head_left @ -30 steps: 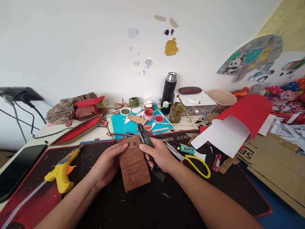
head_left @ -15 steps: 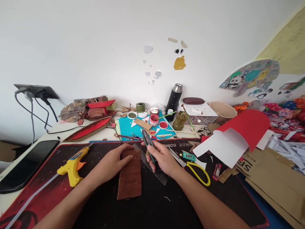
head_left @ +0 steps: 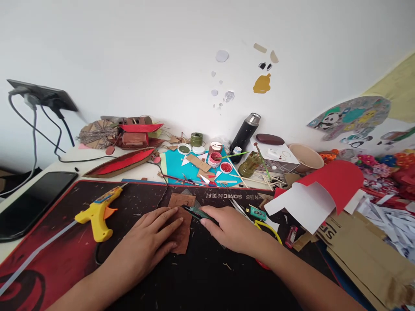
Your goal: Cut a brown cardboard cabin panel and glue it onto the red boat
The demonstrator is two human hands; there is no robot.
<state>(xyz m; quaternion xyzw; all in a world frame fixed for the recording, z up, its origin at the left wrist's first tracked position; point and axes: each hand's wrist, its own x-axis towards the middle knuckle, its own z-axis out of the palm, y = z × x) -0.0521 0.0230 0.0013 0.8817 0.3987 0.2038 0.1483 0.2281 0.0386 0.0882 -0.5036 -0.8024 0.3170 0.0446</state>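
At the left, the phone (head_left: 35, 207) lies flat at the edge of the mat (head_left: 201, 280), which covers much of the table (head_left: 69, 167). To the right of it, the yellow glue gun (head_left: 100, 218) rests on its side, with its nozzle pointing to the far side. This seems a sensible position, because the tip is turned away from the left forearm.

The left hand (head_left: 142, 237) is not clenched and grips nothing. Its fingers are spread over the left side of the brown piece (head_left: 181, 235), which lies flat on the mat between the two hands. I think the spread fingers press this piece down, so that it does not slide under the tool.

The right hand (head_left: 230, 226) is closed around the dark green cutter (head_left: 195, 212), whose front end reaches over the right side of the brown piece. The low, slanted grip would give good control of the tip. Whether the tip really touches the surface, I cannot tell well, as it is small and dark here.

On the far side, the paint pot (head_left: 215, 160) stands on the blue sheet (head_left: 171, 162), perhaps to keep drips off the table. Farther right, the scissors (head_left: 275, 233) lie partly hidden by the right forearm, and beyond them the red paper (head_left: 343, 183) curves over near the flat cardboard (head_left: 359, 255).
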